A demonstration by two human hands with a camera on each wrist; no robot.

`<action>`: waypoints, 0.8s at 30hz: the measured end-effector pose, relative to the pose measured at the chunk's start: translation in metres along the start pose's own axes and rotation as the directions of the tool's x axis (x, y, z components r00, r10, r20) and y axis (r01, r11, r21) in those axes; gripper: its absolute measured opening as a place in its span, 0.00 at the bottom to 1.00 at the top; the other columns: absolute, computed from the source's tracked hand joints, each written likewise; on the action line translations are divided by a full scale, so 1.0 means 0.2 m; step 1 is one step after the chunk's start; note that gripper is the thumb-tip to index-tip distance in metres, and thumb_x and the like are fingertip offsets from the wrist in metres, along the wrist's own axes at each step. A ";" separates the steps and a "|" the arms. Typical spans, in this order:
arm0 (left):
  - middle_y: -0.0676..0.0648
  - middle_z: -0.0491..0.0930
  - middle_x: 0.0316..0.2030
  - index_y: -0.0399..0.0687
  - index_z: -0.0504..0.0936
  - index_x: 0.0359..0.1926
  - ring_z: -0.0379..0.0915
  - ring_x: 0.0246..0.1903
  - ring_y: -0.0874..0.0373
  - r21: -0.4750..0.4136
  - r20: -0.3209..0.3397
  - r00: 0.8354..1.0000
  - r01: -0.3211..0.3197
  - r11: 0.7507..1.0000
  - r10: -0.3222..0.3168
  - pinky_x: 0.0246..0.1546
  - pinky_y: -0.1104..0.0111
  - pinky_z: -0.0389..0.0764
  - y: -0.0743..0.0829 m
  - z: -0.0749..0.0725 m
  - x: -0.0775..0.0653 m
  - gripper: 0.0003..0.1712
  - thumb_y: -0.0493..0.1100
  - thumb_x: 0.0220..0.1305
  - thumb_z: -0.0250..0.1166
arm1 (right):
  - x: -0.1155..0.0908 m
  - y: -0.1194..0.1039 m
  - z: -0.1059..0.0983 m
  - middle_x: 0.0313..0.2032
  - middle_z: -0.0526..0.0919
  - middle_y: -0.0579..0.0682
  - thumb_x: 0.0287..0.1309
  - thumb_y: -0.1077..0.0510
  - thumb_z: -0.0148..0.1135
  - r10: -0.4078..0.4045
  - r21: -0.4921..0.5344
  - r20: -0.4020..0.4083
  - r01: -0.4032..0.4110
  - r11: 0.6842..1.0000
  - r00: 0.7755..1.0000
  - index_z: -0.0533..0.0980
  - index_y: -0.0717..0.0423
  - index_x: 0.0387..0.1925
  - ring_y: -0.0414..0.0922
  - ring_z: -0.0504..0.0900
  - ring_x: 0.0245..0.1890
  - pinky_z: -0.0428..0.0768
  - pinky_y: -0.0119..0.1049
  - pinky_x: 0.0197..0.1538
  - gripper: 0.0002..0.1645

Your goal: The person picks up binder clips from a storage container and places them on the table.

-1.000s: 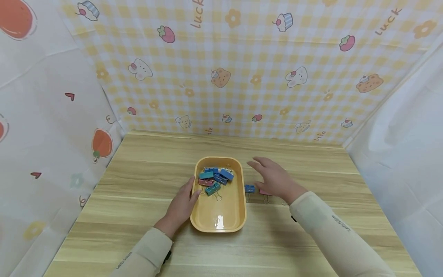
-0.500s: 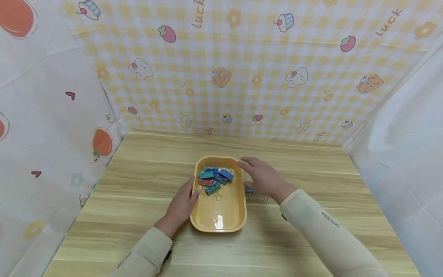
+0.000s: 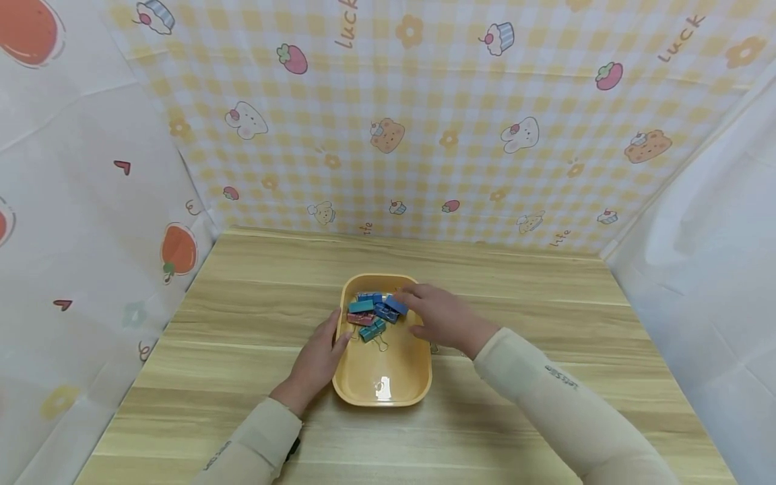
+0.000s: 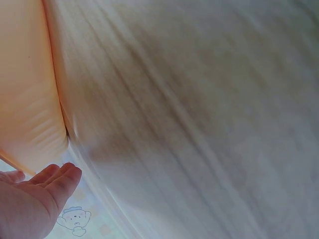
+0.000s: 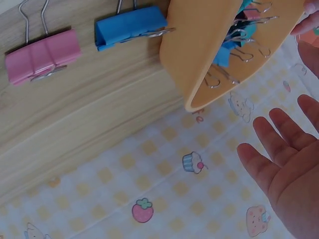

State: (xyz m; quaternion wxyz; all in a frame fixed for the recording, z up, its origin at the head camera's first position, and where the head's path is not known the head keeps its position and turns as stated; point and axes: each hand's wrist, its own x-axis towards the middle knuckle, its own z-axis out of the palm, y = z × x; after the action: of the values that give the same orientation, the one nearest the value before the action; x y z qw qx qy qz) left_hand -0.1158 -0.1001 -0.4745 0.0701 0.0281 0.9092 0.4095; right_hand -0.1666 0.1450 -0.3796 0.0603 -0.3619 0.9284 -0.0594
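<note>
My left hand [image 3: 318, 360] holds the left wall of a yellow plastic tray [image 3: 383, 377], thumb at the rim and fingers along the outside. Toward the tray's far end lies a small heap of binder clips, among them a light teal clip [image 3: 362, 307], a green clip [image 3: 372, 331], a pink clip [image 3: 360, 319] and several blue ones. Over the right rim reaches my right hand [image 3: 445, 320], its fingertips close above a blue clip [image 3: 396, 305]. Its visible fingers are spread, with nothing seen between them. Part of its thumb and index finger is cut off in the right wrist view.
Outside the tray on the right, a blue binder clip [image 5: 130, 26] and a pink binder clip [image 5: 43, 56] lie on the wooden table [image 3: 254, 269]. The right arm mostly covers them in the head view. A checked cloth [image 3: 424, 168] hangs behind the table.
My right hand has moved left, from above the clips beside the tray to over the tray's right rim. The left hand and the tray have stayed in place.
</note>
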 end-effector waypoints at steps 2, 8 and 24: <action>0.33 0.56 0.71 0.41 0.48 0.75 0.52 0.70 0.38 -0.001 0.002 1.000 0.005 1.000 -0.005 0.68 0.46 0.58 0.00 0.00 0.00 0.37 0.50 0.75 0.50 | 0.01 -0.02 0.01 0.64 0.71 0.54 0.56 0.53 0.69 -0.010 -0.006 0.021 0.011 1.000 1.000 0.68 0.50 0.67 0.53 0.73 0.61 0.74 0.47 0.61 0.37; 0.33 0.56 0.71 0.40 0.48 0.75 0.52 0.69 0.38 0.001 0.003 1.000 -0.001 1.000 0.001 0.68 0.46 0.58 0.00 0.00 0.00 0.37 0.50 0.75 0.50 | 0.04 -0.08 0.03 0.62 0.73 0.53 0.55 0.54 0.70 -0.084 -0.023 0.051 0.085 0.996 0.995 0.71 0.50 0.64 0.51 0.75 0.59 0.77 0.45 0.59 0.34; 0.32 0.56 0.70 0.39 0.48 0.75 0.54 0.69 0.37 0.003 0.006 1.000 -0.013 1.000 0.013 0.67 0.46 0.59 0.00 -0.01 0.00 0.37 0.51 0.75 0.49 | 0.12 -0.18 0.05 0.58 0.76 0.50 0.55 0.56 0.69 -0.118 0.003 0.209 0.120 0.993 0.971 0.73 0.51 0.62 0.47 0.76 0.57 0.78 0.40 0.57 0.32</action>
State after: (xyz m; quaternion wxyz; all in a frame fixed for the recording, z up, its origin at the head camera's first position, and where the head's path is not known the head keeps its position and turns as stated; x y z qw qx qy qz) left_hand -0.1153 -0.1012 -0.4737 0.0701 0.0352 0.9093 0.4086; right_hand -0.1588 0.1013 -0.3857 0.1519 -0.4214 0.8938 -0.0202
